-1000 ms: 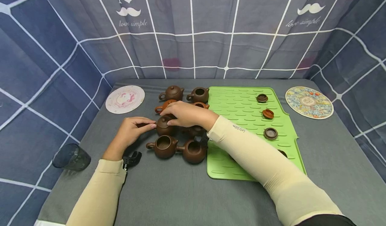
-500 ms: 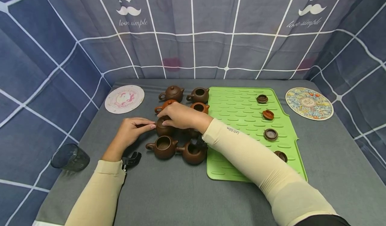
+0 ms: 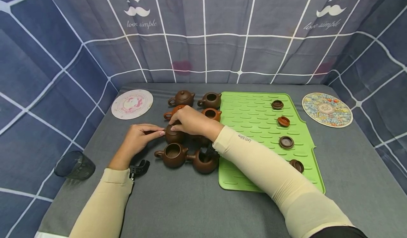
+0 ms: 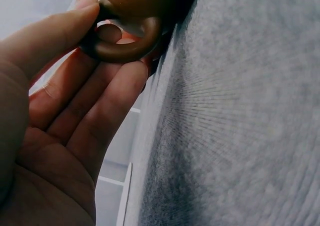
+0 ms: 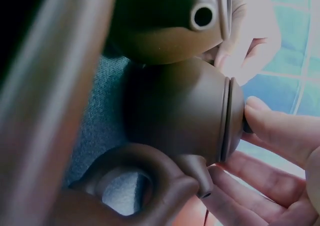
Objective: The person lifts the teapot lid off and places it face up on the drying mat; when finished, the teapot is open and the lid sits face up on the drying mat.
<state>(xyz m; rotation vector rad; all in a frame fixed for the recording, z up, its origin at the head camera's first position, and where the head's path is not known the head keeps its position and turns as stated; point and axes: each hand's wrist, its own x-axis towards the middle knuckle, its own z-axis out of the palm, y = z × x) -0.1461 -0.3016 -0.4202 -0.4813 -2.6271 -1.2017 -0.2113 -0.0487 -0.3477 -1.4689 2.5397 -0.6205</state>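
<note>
A round, shiny brown clay teapot [image 3: 174, 137] sits on the soft grey cloth tabletop [image 3: 178, 202], among other small clay pots [image 3: 173, 163], brown and orange. The person's left hand [image 3: 135, 142] pinches its handle [image 4: 122, 52]. The right hand [image 3: 194, 121] holds its round brown clay lid [image 5: 234, 111], thumb [image 5: 270, 126] at the little knob [image 5: 247, 127]. To the right, a bright green mat [image 3: 248, 132] with long bumps carries four small round lids [image 3: 286, 142]. In the head view, the right hand covers much of the lid. The right wrist view shows its neat edge and the pot's short spout [image 5: 194, 170]. The left wrist view shows the handle's smooth loop and the cloth's fuzzy weave.
</note>
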